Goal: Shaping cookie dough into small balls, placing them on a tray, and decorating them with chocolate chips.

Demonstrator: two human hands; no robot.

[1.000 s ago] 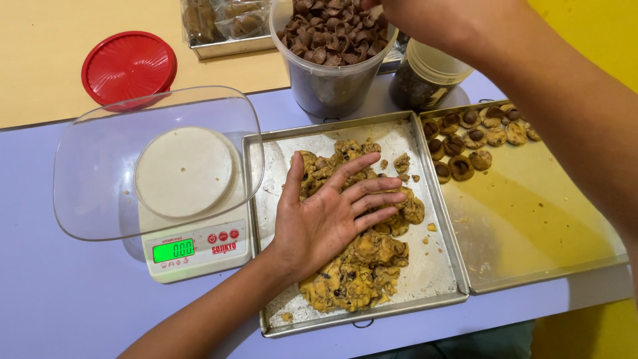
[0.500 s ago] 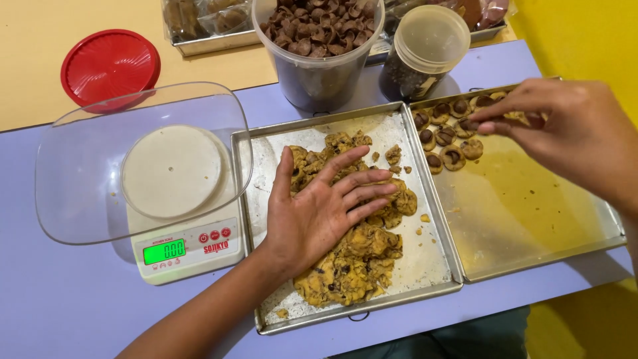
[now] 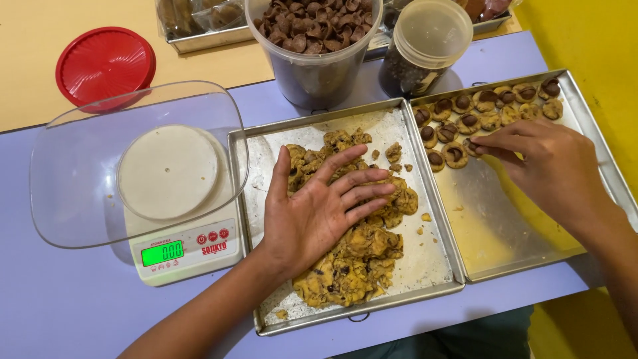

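Left hand (image 3: 319, 216) lies flat and open on the dough (image 3: 359, 259); right hand (image 3: 545, 163) apparently pinches a topped cookie (image 3: 470, 145): set it down gently, close to its neighbours.

The cookie dough (image 3: 362, 256) is a lumpy, yellow-brown mass flecked with dark chips, spread in a long heap down the middle of the floured left metal tray (image 3: 425, 279), with loose crumbs scattered beside it. The left hand (image 3: 319, 216) lies flat on top of it, fingers spread. The small round dough cookie (image 3: 470, 144), topped with a dark chocolate piece, sits in the right metal tray (image 3: 512, 239), pinched by the right hand (image 3: 545, 163)
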